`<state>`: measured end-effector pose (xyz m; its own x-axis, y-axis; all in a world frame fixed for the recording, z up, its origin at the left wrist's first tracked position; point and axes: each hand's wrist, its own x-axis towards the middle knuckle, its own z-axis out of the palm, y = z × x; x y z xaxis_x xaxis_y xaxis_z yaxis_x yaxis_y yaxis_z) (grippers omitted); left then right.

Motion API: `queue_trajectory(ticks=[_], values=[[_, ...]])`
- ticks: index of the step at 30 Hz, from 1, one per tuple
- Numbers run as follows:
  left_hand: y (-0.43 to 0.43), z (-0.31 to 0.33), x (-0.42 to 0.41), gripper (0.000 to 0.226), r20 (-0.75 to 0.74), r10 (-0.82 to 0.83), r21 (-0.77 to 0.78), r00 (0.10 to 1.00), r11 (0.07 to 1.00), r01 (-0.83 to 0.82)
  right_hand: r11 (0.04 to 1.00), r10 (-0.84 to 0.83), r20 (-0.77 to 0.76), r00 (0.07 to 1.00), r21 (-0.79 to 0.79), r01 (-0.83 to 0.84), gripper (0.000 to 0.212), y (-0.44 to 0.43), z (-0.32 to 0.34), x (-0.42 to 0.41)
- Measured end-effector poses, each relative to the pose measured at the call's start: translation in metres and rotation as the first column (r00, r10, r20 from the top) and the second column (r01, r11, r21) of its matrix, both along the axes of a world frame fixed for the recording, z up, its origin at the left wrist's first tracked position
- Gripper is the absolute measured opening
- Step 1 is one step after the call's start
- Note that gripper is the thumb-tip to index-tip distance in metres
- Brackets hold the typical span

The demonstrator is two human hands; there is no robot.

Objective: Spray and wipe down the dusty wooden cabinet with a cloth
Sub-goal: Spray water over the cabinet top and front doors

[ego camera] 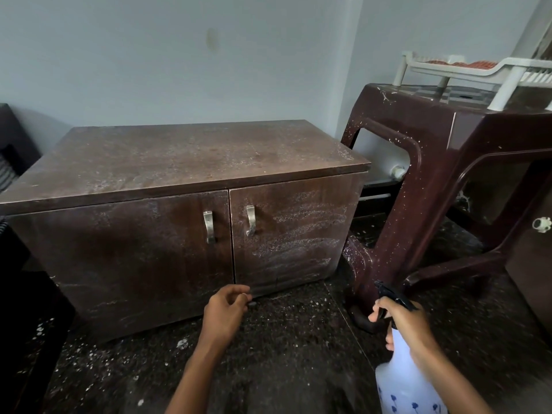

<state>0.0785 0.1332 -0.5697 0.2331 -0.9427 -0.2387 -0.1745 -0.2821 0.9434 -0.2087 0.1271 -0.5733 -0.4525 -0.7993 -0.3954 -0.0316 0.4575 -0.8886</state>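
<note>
A low, dusty brown wooden cabinet (185, 162) with two doors and two metal handles (209, 227) stands against the wall. Pale smear marks cover its right door (295, 234). My right hand (409, 327) is shut on a white spray bottle (403, 380) with blue flower prints and a black trigger head, held low at the right with the nozzle towards the cabinet. My left hand (225, 312) hovers near the bottom edge of the doors, fingers loosely curled, holding nothing. No cloth is in view.
A dark maroon plastic table (442, 162) stands right beside the cabinet, with a white plastic rack (478, 68) on top. The floor (283, 354) is dark speckled stone. Dark furniture (18, 264) sits at the left edge.
</note>
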Motion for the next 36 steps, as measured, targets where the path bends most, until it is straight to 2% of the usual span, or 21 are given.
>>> queue_trajectory(ticks=[5,11,16,23,26,29,33,36], values=[[0.0,0.001,-0.001,0.022,0.006,0.001,0.008,1.0,1.0,-0.001,0.996,-0.073,-0.012,0.997,-0.043,0.072,0.019,-0.001,-0.005,-0.004],[0.0,-0.001,0.001,0.022,0.022,0.002,0.009,1.0,1.0,-0.003,0.997,0.065,-0.017,0.998,0.041,-0.065,0.012,-0.006,-0.004,0.001],[0.0,-0.004,0.006,0.023,-0.003,-0.008,0.019,1.0,1.0,0.008,0.991,0.132,-0.108,0.985,0.007,-0.132,0.021,-0.007,-0.011,0.019],[0.009,-0.001,0.036,0.022,0.045,0.022,0.053,0.999,0.998,-0.025,0.916,0.399,-0.229,0.888,0.073,-0.393,0.011,-0.006,-0.008,0.055],[0.015,-0.001,0.053,0.021,0.054,0.068,0.063,0.996,0.995,-0.071,0.921,0.38,-0.253,0.89,0.016,-0.389,0.019,-0.003,-0.007,0.074],[0.025,-0.001,0.071,0.019,0.059,0.131,0.059,0.99,0.989,-0.134,0.92,0.36,-0.241,0.901,-0.069,-0.386,0.018,-0.005,0.003,0.091],[0.035,0.001,0.093,0.021,0.063,0.199,0.041,0.978,0.979,-0.202,0.866,0.403,-0.127,0.907,-0.266,-0.422,0.018,-0.012,0.032,0.109],[0.04,0.001,0.101,0.02,0.087,0.233,0.028,0.968,0.971,-0.237,0.838,0.434,-0.15,0.888,-0.294,-0.459,0.016,-0.024,0.055,0.125]])
